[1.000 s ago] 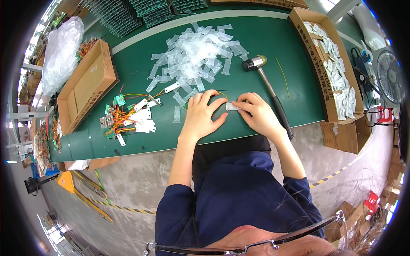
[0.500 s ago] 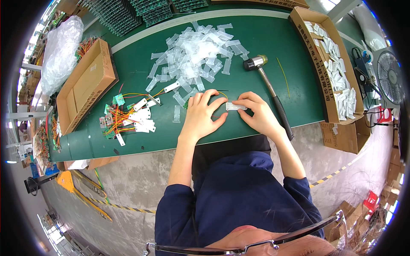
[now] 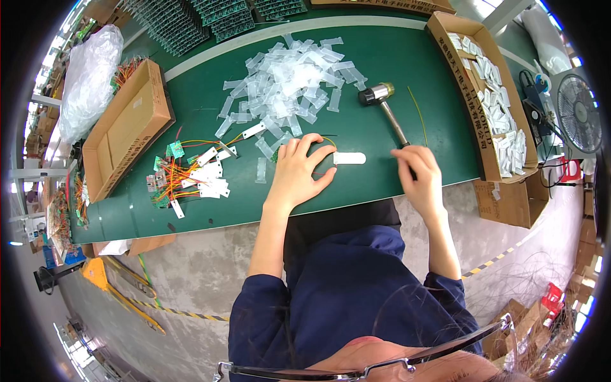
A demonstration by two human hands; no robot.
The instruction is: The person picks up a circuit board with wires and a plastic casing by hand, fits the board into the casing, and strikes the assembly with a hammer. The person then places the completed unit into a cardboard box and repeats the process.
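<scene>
My left hand (image 3: pixel 299 172) lies flat on the green table (image 3: pixel 382 83), fingers spread, over coloured wires beside a small white plastic piece (image 3: pixel 349 158). My right hand (image 3: pixel 419 175) has its fingers curled round the lower end of the handle of a mallet (image 3: pixel 386 108), whose head rests on the table farther back. A heap of clear plastic sleeves (image 3: pixel 289 83) lies behind my left hand.
Small green circuit boards with coloured wires and white tags (image 3: pixel 188 178) lie at the left. An open, shallow cardboard box (image 3: pixel 124 127) stands beyond them, and a box of bagged parts (image 3: pixel 490 89) at the right. Stacked green boards (image 3: pixel 210 16) line the far edge. A fan (image 3: pixel 579 114) stands far right.
My right hand has left the white piece and moved right to the mallet's handle. The white piece now lies uncovered on the table. My left hand stays pressed down.
</scene>
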